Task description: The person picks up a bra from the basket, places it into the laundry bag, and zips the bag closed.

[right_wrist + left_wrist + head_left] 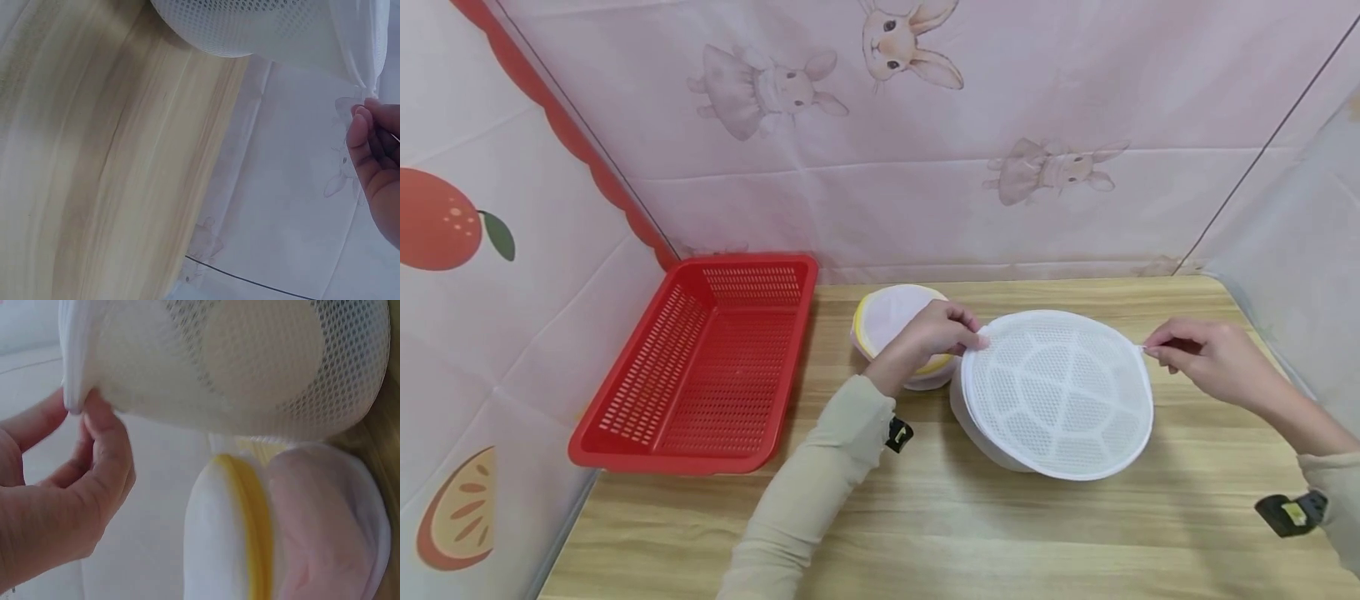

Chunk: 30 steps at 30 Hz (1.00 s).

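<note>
A round white mesh laundry bag (1060, 400) stands on the wooden table, its ribbed lid tilted toward me. My left hand (942, 327) pinches the left edge of the lid between thumb and fingers. At the opposite edge, my right hand (1213, 354) pinches a small gathered tip of the bag and pulls it outward. In the left wrist view, the mesh side (350, 369) shows a pale round patch, and finger and thumb (103, 422) grip the rim. The right wrist view shows the gathered corner (369, 75) drawn into the fingertips.
A smaller white and pink bag with a yellow zip band (887, 312) sits behind my left forearm. At left stands a red plastic basket (793, 367) with slotted walls. Fabric walls printed with rabbits and fruit rise at the back and sides of the table (970, 533).
</note>
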Available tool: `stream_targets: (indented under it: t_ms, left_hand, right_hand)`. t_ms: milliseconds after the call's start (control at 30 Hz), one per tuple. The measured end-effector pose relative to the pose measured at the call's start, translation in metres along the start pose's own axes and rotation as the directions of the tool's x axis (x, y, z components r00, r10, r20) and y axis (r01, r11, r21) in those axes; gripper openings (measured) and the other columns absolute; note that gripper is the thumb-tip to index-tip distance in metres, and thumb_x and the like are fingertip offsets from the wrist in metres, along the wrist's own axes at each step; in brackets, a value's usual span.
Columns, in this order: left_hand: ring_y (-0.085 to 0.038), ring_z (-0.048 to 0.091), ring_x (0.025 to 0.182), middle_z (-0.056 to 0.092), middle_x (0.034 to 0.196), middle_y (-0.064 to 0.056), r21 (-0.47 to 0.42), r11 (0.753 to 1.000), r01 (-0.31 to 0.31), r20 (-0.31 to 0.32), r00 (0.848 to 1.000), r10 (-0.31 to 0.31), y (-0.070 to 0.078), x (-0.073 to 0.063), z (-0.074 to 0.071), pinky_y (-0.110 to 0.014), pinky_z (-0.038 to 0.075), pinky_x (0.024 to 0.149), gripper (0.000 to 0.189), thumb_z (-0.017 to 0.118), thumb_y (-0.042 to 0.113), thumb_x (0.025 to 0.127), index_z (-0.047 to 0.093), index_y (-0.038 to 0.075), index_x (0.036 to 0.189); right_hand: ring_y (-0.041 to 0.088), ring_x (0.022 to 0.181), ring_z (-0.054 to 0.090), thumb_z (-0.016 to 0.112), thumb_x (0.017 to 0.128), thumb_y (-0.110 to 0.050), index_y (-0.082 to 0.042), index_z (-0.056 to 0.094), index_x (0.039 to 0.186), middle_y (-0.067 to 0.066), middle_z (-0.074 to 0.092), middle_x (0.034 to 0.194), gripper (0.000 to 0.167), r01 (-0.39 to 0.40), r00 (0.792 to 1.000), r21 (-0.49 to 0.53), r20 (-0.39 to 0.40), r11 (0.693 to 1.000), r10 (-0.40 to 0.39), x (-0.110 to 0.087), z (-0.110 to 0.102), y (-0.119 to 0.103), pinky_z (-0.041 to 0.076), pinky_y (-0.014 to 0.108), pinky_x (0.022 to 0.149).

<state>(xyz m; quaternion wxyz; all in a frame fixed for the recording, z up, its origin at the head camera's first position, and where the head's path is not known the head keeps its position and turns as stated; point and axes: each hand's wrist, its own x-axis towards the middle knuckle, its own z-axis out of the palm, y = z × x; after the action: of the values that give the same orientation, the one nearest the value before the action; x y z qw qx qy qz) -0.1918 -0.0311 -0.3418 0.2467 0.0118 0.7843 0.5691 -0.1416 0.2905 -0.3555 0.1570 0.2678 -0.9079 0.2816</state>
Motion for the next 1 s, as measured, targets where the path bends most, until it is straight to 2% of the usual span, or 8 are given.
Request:
stream_targets:
  t_ms: [100,267,467,567,700,867,1000]
  left_hand:
    - [-0.014,0.057,0.068,0.059,0.083,-0.005,0.034,0.999,-0.014,0.055,0.998,0.012,0.003,-0.001,-0.001,-0.025,0.052,0.066,0.014,0.068,0.005,0.081,0.063,-0.001,0.092]
    - [-0.016,0.06,0.068,0.06,0.088,-0.006,0.091,0.995,-0.033,0.108,0.994,0.023,0.01,0.0,0.0,-0.028,0.053,0.066,0.021,0.06,0.016,0.089,0.062,0.002,0.105]
    - [-0.017,0.06,0.072,0.06,0.082,-0.006,0.196,0.98,-0.034,0.107,0.994,0.013,0.019,0.004,0.002,-0.025,0.052,0.062,0.018,0.059,0.018,0.09,0.063,0.002,0.097]
    - [-0.018,0.06,0.076,0.06,0.082,-0.006,0.277,0.959,-0.053,0.103,0.994,0.025,0.024,0.005,0.004,-0.026,0.053,0.065,0.017,0.06,0.016,0.089,0.063,0.0,0.095]
    - [-0.017,0.06,0.074,0.061,0.082,-0.007,0.382,0.92,-0.083,0.104,0.994,0.046,0.032,0.006,0.008,-0.027,0.053,0.067,0.016,0.061,0.012,0.088,0.063,-0.002,0.097]
    - [-0.013,0.056,0.066,0.058,0.077,-0.004,0.469,0.88,-0.077,0.078,0.996,0.045,0.038,0.006,0.013,-0.018,0.05,0.058,0.014,0.063,0.008,0.086,0.065,-0.001,0.096]
    - [-0.01,0.055,0.062,0.058,0.076,-0.002,0.528,0.847,-0.057,0.06,0.998,0.03,0.04,0.008,0.015,-0.017,0.047,0.055,0.012,0.064,0.005,0.084,0.066,0.001,0.095]
  right_hand:
    - [-0.001,0.052,0.045,0.068,0.069,0.014,-0.01,0.064,0.073,-0.013,0.051,0.057,0.025,-0.001,1.0,-0.007,0.004,1.0,0.001,0.004,-0.001,-0.003,0.036,0.013,0.046]
    - [0.0,0.052,0.046,0.067,0.07,0.013,-0.01,0.064,0.074,-0.013,0.052,0.058,0.023,-0.018,1.0,-0.017,0.024,1.0,0.019,0.008,0.0,-0.006,0.036,0.013,0.045]
    - [0.0,0.052,0.047,0.067,0.069,0.014,-0.01,0.065,0.073,-0.014,0.052,0.059,0.024,-0.015,0.999,-0.013,0.028,1.0,0.016,0.012,-0.001,-0.008,0.037,0.014,0.044]
    - [0.001,0.052,0.047,0.067,0.069,0.014,-0.008,0.065,0.073,-0.012,0.053,0.058,0.023,-0.008,1.0,-0.008,0.024,1.0,0.009,0.013,-0.001,-0.007,0.037,0.014,0.044]
    - [0.001,0.051,0.047,0.067,0.068,0.015,-0.007,0.065,0.073,-0.011,0.053,0.058,0.022,0.005,1.0,-0.008,0.02,1.0,-0.005,0.015,-0.001,-0.007,0.037,0.014,0.043]
    - [0.0,0.051,0.047,0.067,0.071,0.012,-0.008,0.066,0.074,-0.014,0.052,0.058,0.02,-0.002,1.0,-0.015,0.031,1.0,0.003,0.017,-0.002,-0.009,0.036,0.014,0.044]
    - [0.0,0.052,0.047,0.067,0.072,0.01,-0.009,0.066,0.075,-0.015,0.051,0.058,0.019,-0.017,0.999,-0.013,0.042,1.0,0.017,0.018,-0.003,-0.011,0.036,0.014,0.045]
